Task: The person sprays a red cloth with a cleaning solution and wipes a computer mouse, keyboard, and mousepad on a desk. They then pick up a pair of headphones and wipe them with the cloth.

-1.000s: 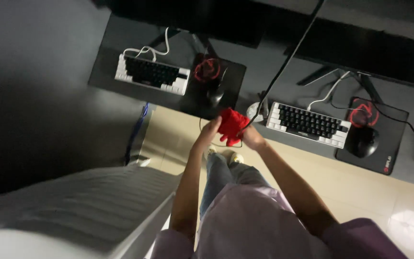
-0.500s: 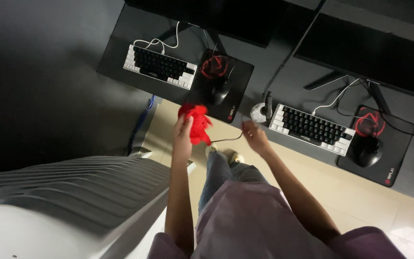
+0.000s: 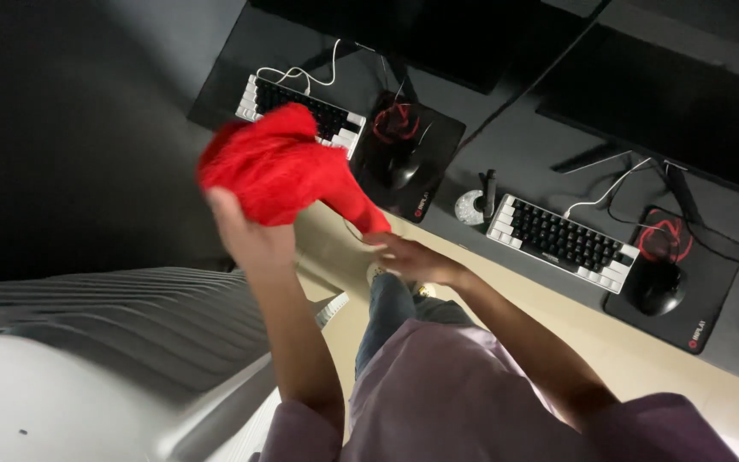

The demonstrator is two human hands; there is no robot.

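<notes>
My left hand [image 3: 250,241] is raised and grips a bunched red cloth [image 3: 280,171], which is blurred by motion. A corner of the cloth hangs down to the right. My right hand [image 3: 418,261] sits lower, just under that hanging corner, fingers stretched out and holding nothing that I can make out. Both arms reach out from purple sleeves. Behind the cloth lies a black and white keyboard [image 3: 342,121], partly covered by it.
A black desk [image 3: 515,145] carries two dark monitors, a second keyboard [image 3: 562,239], two black mice [image 3: 405,168] [image 3: 659,291] on black pads with red marks, and cables. A white ribbed object [image 3: 87,342] fills the lower left. Beige floor [image 3: 609,342] lies below.
My left hand has lifted the red cloth up and to the left, closer to the camera. My right hand let go earlier and now sits below the cloth's corner.
</notes>
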